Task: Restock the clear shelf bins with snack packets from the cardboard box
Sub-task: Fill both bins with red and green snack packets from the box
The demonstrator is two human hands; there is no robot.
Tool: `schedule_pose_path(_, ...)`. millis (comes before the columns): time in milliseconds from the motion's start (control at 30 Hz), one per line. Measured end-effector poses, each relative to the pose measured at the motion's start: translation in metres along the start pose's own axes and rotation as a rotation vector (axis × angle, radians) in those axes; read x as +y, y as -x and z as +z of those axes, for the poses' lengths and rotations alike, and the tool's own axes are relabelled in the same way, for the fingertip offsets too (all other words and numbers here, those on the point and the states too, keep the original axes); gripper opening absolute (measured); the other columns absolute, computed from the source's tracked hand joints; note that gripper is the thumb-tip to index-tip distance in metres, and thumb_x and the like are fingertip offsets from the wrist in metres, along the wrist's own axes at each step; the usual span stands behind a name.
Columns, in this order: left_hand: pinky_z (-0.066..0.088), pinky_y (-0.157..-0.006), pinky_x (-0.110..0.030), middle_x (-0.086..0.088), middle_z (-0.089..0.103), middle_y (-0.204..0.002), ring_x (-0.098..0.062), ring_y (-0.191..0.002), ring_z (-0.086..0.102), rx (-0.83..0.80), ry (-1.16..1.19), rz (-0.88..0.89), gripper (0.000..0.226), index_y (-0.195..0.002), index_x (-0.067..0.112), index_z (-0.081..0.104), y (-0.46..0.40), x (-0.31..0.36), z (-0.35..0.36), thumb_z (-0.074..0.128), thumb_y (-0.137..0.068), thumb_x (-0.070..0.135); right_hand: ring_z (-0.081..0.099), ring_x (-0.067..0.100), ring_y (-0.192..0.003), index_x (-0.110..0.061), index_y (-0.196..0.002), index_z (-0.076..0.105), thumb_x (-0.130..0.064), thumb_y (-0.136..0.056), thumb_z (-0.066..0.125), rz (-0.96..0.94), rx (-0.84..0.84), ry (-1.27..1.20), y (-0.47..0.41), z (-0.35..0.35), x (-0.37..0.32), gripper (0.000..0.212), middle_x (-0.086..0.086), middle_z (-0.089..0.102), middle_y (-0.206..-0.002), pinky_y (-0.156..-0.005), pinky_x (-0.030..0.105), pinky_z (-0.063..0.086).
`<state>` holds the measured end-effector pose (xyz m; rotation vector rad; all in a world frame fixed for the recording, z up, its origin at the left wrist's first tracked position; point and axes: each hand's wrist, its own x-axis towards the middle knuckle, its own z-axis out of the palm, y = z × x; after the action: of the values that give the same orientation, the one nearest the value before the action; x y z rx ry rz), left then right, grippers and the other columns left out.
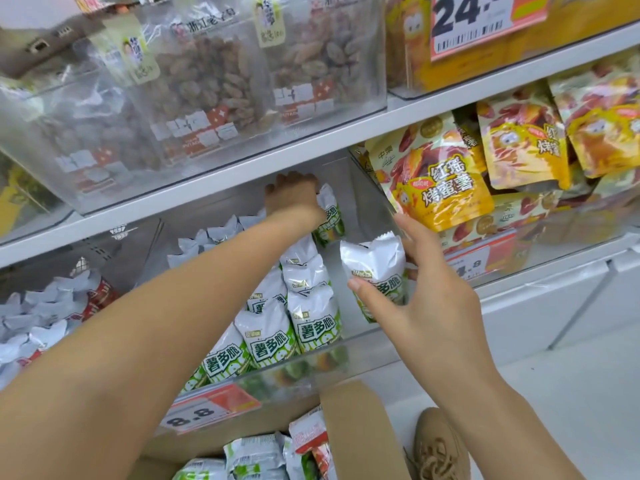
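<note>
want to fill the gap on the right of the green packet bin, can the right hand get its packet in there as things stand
Probably yes. The right hand holds a green-and-white packet just over the bin's open right side, where bare floor shows beside the packet rows. The left hand is busy at the back, clear of that gap.

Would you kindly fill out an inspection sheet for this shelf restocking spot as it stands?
Surface: white shelf carrying clear bins.
Job's things: green-and-white packets stand in rows in the clear bin; more lie in the cardboard box below.
Clutter: a red packet among the box's green ones.
Hands: left hand reaches deep into the bin, on a back packet; right hand holds one packet at the bin's open side.
Cables: nothing seen.
Surroundings: yellow pouches right, price tag, a shoe.
</note>
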<state>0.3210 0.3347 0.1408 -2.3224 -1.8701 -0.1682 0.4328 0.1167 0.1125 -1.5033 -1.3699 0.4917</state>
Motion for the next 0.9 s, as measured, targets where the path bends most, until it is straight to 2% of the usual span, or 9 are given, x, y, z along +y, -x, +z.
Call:
schedule_pose_path(100, 0.048, -0.089, -0.023, 0.004, 0.065, -0.114, -0.015, -0.11, 0.059, -0.026, 0.656, 0.012, 0.028, -0.116, 0.024, 0.063, 0.038, 0.009, -0.026, 0.062, -0.089, 0.03, 0.051, 0.013, -0.12, -0.037, -0.145, 0.027, -0.051, -0.078, 0.068, 0.002, -0.009, 0.039, -0.001, -0.001, -0.002, 0.08, -0.01, 0.056, -0.131, -0.084, 0.022, 0.037)
schedule_pose_path(200, 0.051, -0.078, -0.021, 0.009, 0.072, -0.1, -0.003, -0.097, 0.064, -0.378, 1.022, 0.136, 0.025, -0.106, 0.021, 0.069, 0.101, 0.009, -0.057, 0.056, -0.094, 0.038, 0.053, 0.017, -0.118, -0.035, -0.148, 0.018, -0.052, -0.08, 0.065, -0.003, -0.034, 0.11, 0.0, -0.002, -0.004, 0.084, -0.005, 0.056, -0.132, -0.082, 0.027, 0.041)
schedule_pose_path(333, 0.05, -0.078, -0.017, 0.009, 0.067, -0.107, 0.002, -0.082, 0.064, -0.537, 0.862, 0.284, 0.022, -0.101, 0.037, 0.061, 0.135, 0.003, -0.064, 0.072, -0.082, 0.036, 0.056, 0.019, -0.111, -0.034, -0.15, 0.011, -0.044, -0.085, 0.065, -0.015, -0.067, 0.183, 0.003, 0.0, -0.003, 0.085, -0.002, 0.057, -0.129, -0.075, 0.029, 0.039)
schedule_pose_path(433, 0.049, -0.09, -0.026, 0.008, 0.066, -0.112, -0.006, -0.101, 0.063, -0.486, 0.675, 0.299, 0.04, -0.102, 0.037, 0.058, 0.129, 0.002, -0.058, 0.08, -0.071, 0.048, 0.055, 0.019, -0.112, -0.036, -0.15, 0.01, -0.042, -0.086, 0.064, -0.01, -0.13, 0.228, 0.004, 0.0, 0.0, 0.084, -0.001, 0.058, -0.127, -0.074, 0.031, 0.041)
schedule_pose_path(533, 0.05, -0.086, -0.027, 0.015, 0.067, -0.1, -0.002, -0.094, 0.062, -0.345, 0.545, 0.352, 0.048, -0.102, 0.034, 0.061, 0.118, -0.003, -0.051, 0.066, -0.066, 0.064, 0.051, 0.015, -0.118, -0.036, -0.143, 0.033, -0.046, -0.084, 0.066, -0.073, -0.082, 0.206, 0.004, -0.003, 0.002, 0.068, -0.009, 0.056, -0.13, -0.084, 0.033, 0.046)
schedule_pose_path(600, 0.046, -0.069, -0.016, 0.015, 0.062, -0.083, -0.004, -0.074, 0.058, -0.196, 0.606, 0.283, 0.038, -0.097, 0.031, 0.059, 0.107, -0.006, -0.047, 0.073, -0.072, 0.055, 0.055, 0.014, -0.111, -0.033, -0.127, 0.053, -0.046, -0.086, 0.061, -0.112, 0.086, 0.143, 0.002, -0.007, 0.003, 0.044, -0.012, 0.06, -0.12, -0.08, 0.032, 0.048)
schedule_pose_path(667, 0.038, -0.061, -0.005, 0.015, 0.058, -0.082, -0.004, -0.071, 0.055, -0.048, 0.702, 0.182, 0.031, -0.105, 0.027, 0.059, 0.093, -0.011, -0.041, 0.074, -0.081, 0.04, 0.055, 0.016, -0.105, -0.028, -0.117, 0.061, -0.04, -0.087, 0.054, -0.106, 0.223, 0.127, -0.001, -0.01, 0.005, 0.033, -0.01, 0.062, -0.112, -0.075, 0.028, 0.042)
schedule_pose_path(767, 0.037, -0.065, -0.005, 0.003, 0.062, -0.099, -0.013, -0.091, 0.057, 0.023, 0.798, 0.089, 0.04, -0.12, 0.01, 0.06, 0.067, -0.014, -0.027, 0.069, -0.086, 0.031, 0.05, 0.017, -0.113, -0.027, -0.126, 0.054, -0.038, -0.094, 0.049, -0.039, 0.159, 0.16, -0.005, -0.01, 0.014, 0.034, -0.006, 0.057, -0.123, -0.079, 0.028, 0.037)
schedule_pose_path(900, 0.036, -0.082, -0.014, -0.002, 0.058, -0.119, -0.017, -0.111, 0.054, 0.02, 0.852, 0.0, 0.049, -0.13, 0.009, 0.053, 0.041, -0.011, -0.007, 0.07, -0.086, 0.022, 0.045, 0.016, -0.125, -0.037, -0.143, 0.03, -0.043, -0.095, 0.046, 0.023, -0.073, 0.21, -0.005, -0.01, 0.021, 0.051, -0.009, 0.044, -0.142, -0.09, 0.033, 0.04)
